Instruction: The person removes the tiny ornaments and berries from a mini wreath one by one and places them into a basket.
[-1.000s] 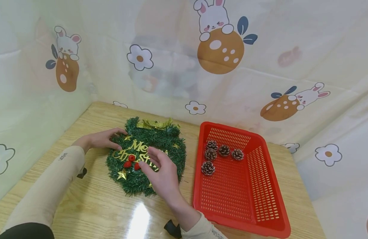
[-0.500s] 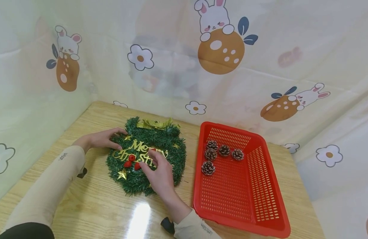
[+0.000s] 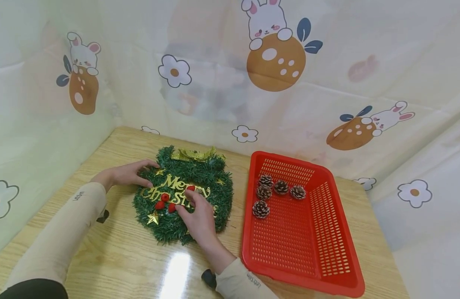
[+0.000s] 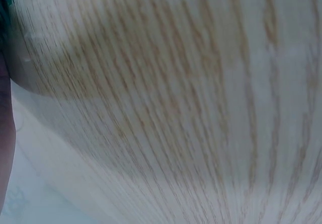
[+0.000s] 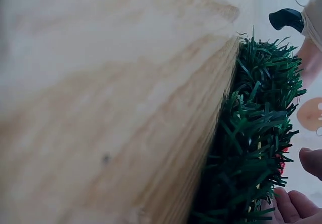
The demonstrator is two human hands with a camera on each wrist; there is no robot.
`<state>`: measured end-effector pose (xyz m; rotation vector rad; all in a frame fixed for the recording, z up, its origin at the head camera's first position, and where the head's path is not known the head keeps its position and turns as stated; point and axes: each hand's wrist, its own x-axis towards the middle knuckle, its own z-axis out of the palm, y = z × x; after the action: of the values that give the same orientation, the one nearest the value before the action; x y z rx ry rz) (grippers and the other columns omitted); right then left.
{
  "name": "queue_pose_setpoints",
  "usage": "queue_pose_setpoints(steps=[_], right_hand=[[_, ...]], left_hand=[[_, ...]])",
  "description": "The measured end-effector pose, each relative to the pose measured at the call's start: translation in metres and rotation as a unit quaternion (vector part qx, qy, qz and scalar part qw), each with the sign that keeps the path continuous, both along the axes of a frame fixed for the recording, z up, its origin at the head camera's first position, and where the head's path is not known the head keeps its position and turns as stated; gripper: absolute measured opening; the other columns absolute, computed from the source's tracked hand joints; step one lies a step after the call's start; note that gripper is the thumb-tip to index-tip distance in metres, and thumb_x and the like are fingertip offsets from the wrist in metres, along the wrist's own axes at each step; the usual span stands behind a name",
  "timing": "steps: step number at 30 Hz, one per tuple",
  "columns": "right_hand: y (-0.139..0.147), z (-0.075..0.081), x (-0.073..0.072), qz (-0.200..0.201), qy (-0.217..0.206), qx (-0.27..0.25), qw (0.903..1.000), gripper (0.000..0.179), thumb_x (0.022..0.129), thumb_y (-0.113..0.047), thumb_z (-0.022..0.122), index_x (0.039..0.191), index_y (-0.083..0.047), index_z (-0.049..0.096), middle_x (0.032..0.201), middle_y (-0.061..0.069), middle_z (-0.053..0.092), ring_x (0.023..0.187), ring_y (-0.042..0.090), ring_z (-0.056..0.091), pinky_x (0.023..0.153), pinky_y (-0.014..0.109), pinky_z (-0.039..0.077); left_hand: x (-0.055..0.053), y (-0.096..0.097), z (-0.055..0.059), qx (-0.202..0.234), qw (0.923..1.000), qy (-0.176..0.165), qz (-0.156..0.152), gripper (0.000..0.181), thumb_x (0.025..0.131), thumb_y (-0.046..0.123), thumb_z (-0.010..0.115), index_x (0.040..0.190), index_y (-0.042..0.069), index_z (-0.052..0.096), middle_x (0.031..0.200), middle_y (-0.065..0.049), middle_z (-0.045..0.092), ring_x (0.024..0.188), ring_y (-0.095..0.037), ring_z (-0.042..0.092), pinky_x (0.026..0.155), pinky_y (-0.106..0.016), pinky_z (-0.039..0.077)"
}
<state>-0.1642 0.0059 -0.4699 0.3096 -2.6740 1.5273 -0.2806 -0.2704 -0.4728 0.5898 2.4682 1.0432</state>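
A green tinsel wreath (image 3: 223, 197) lies on the wooden table, with gold "Merry Christmas" lettering (image 3: 174, 182) across its middle. Red berries (image 3: 165, 198) and a gold star (image 3: 153, 218) decorate it. My left hand (image 3: 128, 174) rests at the wreath's left edge, thumb and fingers spread apart on the tinsel. Over the lower right of the lettering is my right hand (image 3: 201, 218), its fingers bent over the letters and its thumb beside a red berry. In the right wrist view, a gap shows between thumb (image 5: 313, 162) and fingers (image 5: 294, 204); the wreath's side (image 5: 256, 118) stands close by.
To the right of the wreath stands a red plastic basket (image 3: 246, 232) with several pinecones (image 3: 260, 209) in its left part. A gold bow (image 3: 192, 155) tops the wreath. Printed curtains (image 3: 215, 95) enclose the table (image 3: 121, 241) at the back and sides.
My right hand has shifted slightly left and lower over the lettering, its thumb and fingers coming a little nearer together. The left hand and the wreath stay in place.
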Motion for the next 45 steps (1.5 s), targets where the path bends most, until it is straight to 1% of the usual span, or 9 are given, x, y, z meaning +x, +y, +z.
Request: queue_pose_setpoints(steps=[3,9,15,21,26,29,35,39,45], right_hand=[[-0.0001,-0.0017,-0.0014,0.000,-0.005,0.005,1.0000,0.046,0.084,-0.027,0.068,0.126,-0.016,0.055,0.123,-0.001,0.059,0.110,0.019,0.058,0.092,0.034,0.047],[-0.0010,-0.0047,-0.0037,0.001,0.007,0.017,0.9998,0.045,0.083,-0.027,0.068,0.125,-0.016,0.057,0.121,-0.002,0.060,0.107,0.018,0.059,0.091,0.032,0.048],[-0.0024,-0.0059,-0.0040,0.009,0.008,0.025,0.9996,0.038,0.084,-0.025,0.068,0.120,-0.018,0.060,0.116,-0.004,0.063,0.103,0.017,0.060,0.088,0.030,0.048],[-0.0028,-0.0080,-0.0049,0.017,0.014,0.031,0.9993,0.033,0.085,-0.023,0.067,0.117,-0.019,0.062,0.113,-0.004,0.065,0.101,0.014,0.060,0.086,0.028,0.049],[-0.0026,-0.0087,-0.0050,0.020,0.015,0.035,0.9991,0.031,0.085,-0.022,0.067,0.115,-0.020,0.063,0.111,-0.005,0.065,0.100,0.012,0.059,0.084,0.027,0.049],[-0.0020,-0.0087,-0.0041,0.025,0.017,0.046,0.9985,0.032,0.084,-0.022,0.068,0.116,-0.020,0.063,0.112,-0.005,0.065,0.100,0.013,0.059,0.084,0.027,0.049],[-0.0002,-0.0092,-0.0034,0.042,0.041,0.073,0.9956,0.039,0.081,-0.016,0.071,0.119,-0.016,0.061,0.114,-0.002,0.064,0.100,0.016,0.059,0.083,0.028,0.049],[0.0008,-0.0100,-0.0041,0.045,0.053,0.074,0.9948,0.039,0.081,-0.012,0.070,0.118,-0.015,0.061,0.114,-0.002,0.064,0.100,0.015,0.060,0.082,0.026,0.050],[0.0006,-0.0097,-0.0036,0.041,0.060,0.077,0.9944,0.038,0.081,-0.011,0.069,0.119,-0.015,0.062,0.117,-0.002,0.063,0.100,0.014,0.061,0.083,0.026,0.050]], left_hand=[[-0.0004,0.0002,-0.0003,0.000,1.0000,-0.004,0.000,0.071,0.082,0.033,0.069,0.140,0.015,0.031,0.145,-0.019,0.027,0.131,-0.044,0.027,0.101,-0.062,0.027],[-0.0007,0.0004,0.0000,-0.004,1.0000,-0.004,0.000,0.071,0.082,0.033,0.068,0.140,0.016,0.031,0.145,-0.018,0.028,0.131,-0.044,0.027,0.101,-0.062,0.027],[-0.0007,0.0012,0.0010,-0.008,1.0000,-0.004,0.003,0.072,0.082,0.034,0.068,0.141,0.017,0.031,0.145,-0.018,0.028,0.131,-0.043,0.027,0.102,-0.062,0.026],[-0.0006,0.0001,0.0013,-0.008,1.0000,-0.002,0.002,0.072,0.082,0.034,0.068,0.141,0.016,0.030,0.145,-0.019,0.027,0.131,-0.044,0.027,0.101,-0.062,0.027],[-0.0008,0.0001,0.0005,-0.008,0.9999,-0.009,0.004,0.071,0.082,0.033,0.069,0.140,0.019,0.031,0.146,-0.017,0.027,0.132,-0.043,0.027,0.102,-0.061,0.026],[0.0000,0.0006,0.0007,-0.006,0.9999,-0.013,0.005,0.071,0.082,0.033,0.069,0.140,0.019,0.032,0.146,-0.016,0.027,0.132,-0.042,0.027,0.102,-0.061,0.026],[0.0012,0.0007,0.0014,-0.005,1.0000,-0.004,-0.001,0.070,0.082,0.032,0.068,0.140,0.017,0.031,0.145,-0.018,0.027,0.131,-0.044,0.027,0.101,-0.061,0.027],[-0.0002,0.0012,0.0000,-0.004,1.0000,-0.003,0.001,0.070,0.083,0.031,0.069,0.140,0.017,0.031,0.145,-0.017,0.028,0.132,-0.043,0.028,0.102,-0.061,0.027],[0.0004,-0.0002,0.0011,0.003,1.0000,0.002,-0.004,0.070,0.082,0.031,0.069,0.140,0.016,0.032,0.145,-0.018,0.029,0.131,-0.044,0.028,0.101,-0.061,0.028]])
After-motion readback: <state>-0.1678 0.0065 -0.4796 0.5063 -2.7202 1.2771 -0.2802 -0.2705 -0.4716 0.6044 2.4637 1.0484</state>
